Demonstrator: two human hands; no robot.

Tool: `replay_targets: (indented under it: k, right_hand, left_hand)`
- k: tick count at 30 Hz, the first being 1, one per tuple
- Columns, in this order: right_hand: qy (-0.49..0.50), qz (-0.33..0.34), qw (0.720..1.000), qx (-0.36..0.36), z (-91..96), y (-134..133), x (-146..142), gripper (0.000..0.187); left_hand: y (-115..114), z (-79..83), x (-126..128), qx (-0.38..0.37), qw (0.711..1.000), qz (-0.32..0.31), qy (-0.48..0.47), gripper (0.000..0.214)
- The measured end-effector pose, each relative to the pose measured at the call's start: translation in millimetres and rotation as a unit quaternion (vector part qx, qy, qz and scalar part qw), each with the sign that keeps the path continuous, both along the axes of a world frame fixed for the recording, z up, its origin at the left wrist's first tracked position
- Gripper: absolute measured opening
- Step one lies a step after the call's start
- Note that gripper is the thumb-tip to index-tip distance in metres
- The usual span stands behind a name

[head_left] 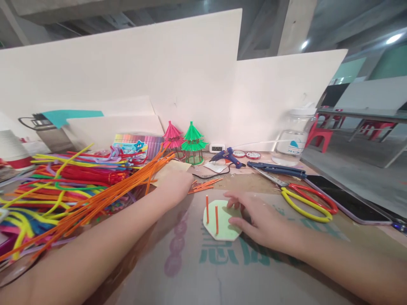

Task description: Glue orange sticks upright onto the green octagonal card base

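Note:
A pale green octagonal board [225, 220] lies flat on the printed sheet in front of me. Two short orange sticks [216, 220] stand upright on its left half. At the board's right edge is my right hand [254, 216], thumb and fingers apart, the thumb over the board's surface; nothing shows between them. Farther off, my left hand [178, 184] reaches to the left end of a small pile of cut orange pieces [206, 185]. Its fingers are hidden behind the back of the hand, so whether it holds a piece cannot be made out.
Long orange pipe cleaners [104, 197] and a colourful heap lie left. Behind stand pink [173, 135] and green [192, 142] pagoda models, a blue glue gun [229, 157] and a clock [217, 148]. Right are scissors [305, 205], a phone [346, 201] and a bottle [291, 140].

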State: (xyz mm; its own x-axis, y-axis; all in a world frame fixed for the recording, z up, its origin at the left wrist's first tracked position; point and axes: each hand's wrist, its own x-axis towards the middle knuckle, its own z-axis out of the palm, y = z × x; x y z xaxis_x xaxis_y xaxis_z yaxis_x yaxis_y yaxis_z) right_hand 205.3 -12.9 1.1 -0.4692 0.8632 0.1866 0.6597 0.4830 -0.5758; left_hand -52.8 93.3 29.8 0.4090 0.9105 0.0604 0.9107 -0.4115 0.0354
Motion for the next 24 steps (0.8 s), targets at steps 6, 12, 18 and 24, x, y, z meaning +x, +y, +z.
replay_targets:
  k: [6, 12, 18, 24]
  right_hand:
    - [-0.087, 0.052, 0.993, -0.054, 18.9, -3.3, 6.4, 0.089]
    - [-0.091, 0.050, 0.994, 0.035, 3.6, 0.6, 0.3, 0.064]
    - [-0.097, 0.018, 0.989, 0.107, -7.8, 2.4, -12.3, 0.043]
    - [-0.087, 0.028, 0.985, 0.146, -10.5, 2.6, -9.5, 0.038]
  left_hand:
    - [-7.4, 56.3, 6.7, -0.061, 0.986, 0.063, -0.145, 0.012]
    - [-34.7, 91.0, 12.2, -0.192, 0.911, 0.024, -0.365, 0.008]
    - [-53.6, 102.3, 15.2, -0.265, 0.749, 0.003, -0.607, 0.004]
    - [-62.5, 104.0, 13.9, -0.290, 0.681, -0.026, -0.672, 0.013]
